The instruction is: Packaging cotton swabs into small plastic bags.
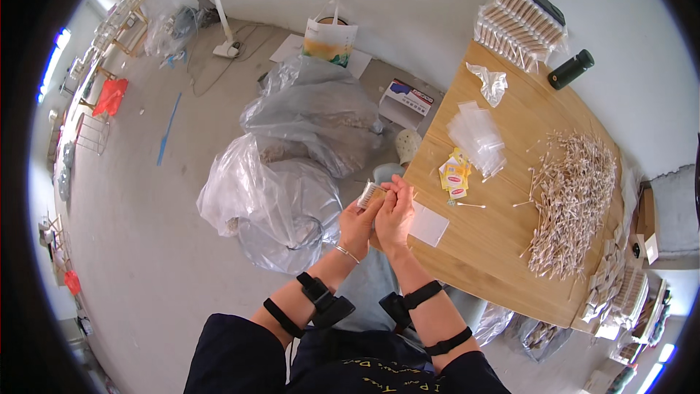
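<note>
Close in front of my body, near the table's left edge, my left hand [355,225] is closed round a small bundle of cotton swabs [370,195], white tips up and left. Pressed against its right side is my right hand [395,211], fingers curled in; part of the bundle is hidden behind them. A white card [429,225] lies on the wooden table [481,248] just right of my right hand. Beyond it are small yellow printed labels [456,174], a single loose swab [470,206] and a stack of clear plastic bags [477,138].
A large heap of loose swabs [572,204] covers the table's right part. Packed swab bags [519,25], a dark bottle [571,69] and crumpled plastic [488,84] sit at the far end. Big filled plastic sacks [284,197] and a carton [405,104] stand on the floor.
</note>
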`<control>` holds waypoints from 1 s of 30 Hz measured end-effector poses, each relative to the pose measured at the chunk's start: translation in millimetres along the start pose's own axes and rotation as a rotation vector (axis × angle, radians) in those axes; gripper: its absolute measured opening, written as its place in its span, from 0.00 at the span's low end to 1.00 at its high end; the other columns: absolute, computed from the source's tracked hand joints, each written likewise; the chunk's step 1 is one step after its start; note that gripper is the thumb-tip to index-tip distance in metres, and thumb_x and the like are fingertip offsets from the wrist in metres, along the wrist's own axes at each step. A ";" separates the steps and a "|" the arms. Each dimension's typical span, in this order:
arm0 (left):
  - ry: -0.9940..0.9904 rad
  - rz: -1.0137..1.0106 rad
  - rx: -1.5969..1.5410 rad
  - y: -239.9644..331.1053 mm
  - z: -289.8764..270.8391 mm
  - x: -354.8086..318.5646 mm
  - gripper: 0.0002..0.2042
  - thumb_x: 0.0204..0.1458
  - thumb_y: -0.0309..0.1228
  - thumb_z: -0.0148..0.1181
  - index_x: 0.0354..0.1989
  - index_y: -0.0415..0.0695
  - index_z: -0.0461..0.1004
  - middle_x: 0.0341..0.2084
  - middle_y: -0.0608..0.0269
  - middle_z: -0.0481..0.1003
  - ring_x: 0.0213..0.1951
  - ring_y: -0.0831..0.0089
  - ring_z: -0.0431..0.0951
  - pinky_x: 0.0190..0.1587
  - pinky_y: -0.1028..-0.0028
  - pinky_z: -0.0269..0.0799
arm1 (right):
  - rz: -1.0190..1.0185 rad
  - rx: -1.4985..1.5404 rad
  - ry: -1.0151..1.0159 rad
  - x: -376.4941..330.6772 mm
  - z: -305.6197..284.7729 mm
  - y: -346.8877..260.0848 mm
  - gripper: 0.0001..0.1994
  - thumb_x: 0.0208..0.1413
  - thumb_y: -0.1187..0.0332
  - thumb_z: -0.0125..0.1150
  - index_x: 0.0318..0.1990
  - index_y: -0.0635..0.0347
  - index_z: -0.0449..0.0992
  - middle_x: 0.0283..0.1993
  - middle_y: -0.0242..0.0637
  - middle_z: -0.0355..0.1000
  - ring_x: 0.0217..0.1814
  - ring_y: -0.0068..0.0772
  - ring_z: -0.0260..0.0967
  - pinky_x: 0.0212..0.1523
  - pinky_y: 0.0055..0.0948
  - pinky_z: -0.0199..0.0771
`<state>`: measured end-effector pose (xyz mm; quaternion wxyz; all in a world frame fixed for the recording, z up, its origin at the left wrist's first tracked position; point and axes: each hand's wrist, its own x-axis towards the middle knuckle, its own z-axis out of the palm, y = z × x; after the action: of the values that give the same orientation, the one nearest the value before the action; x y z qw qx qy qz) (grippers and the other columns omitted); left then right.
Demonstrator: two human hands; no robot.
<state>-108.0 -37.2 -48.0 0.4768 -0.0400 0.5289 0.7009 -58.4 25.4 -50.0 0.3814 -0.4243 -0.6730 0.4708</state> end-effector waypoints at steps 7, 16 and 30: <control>-0.038 0.060 0.070 -15.9 -3.1 3.0 0.14 0.51 0.24 0.62 0.47 0.37 0.73 0.41 0.64 0.77 0.41 0.77 0.77 0.45 0.78 0.72 | -0.028 -0.011 -0.023 1.6 -0.9 -5.7 0.13 0.61 0.74 0.47 0.51 0.66 0.68 0.41 0.44 0.73 0.47 0.44 0.68 0.49 0.38 0.69; -0.063 0.080 -0.010 17.6 -3.2 16.2 0.15 0.50 0.28 0.65 0.45 0.36 0.74 0.36 0.63 0.77 0.37 0.78 0.76 0.41 0.77 0.73 | -0.079 -0.088 0.056 1.5 1.0 -0.7 0.12 0.61 0.76 0.46 0.51 0.69 0.67 0.39 0.48 0.75 0.42 0.41 0.75 0.45 0.35 0.74; -0.102 0.127 0.090 4.3 -7.8 2.6 0.14 0.52 0.24 0.63 0.46 0.34 0.72 0.38 0.60 0.78 0.39 0.76 0.77 0.44 0.74 0.74 | -0.026 -0.035 0.022 1.3 2.4 -4.0 0.12 0.59 0.75 0.51 0.50 0.65 0.68 0.41 0.46 0.71 0.45 0.48 0.67 0.48 0.40 0.69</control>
<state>-116.0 -41.6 -49.8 0.4589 0.0509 0.5362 0.7066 -61.8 25.1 -46.7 0.3875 -0.4275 -0.6820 0.4494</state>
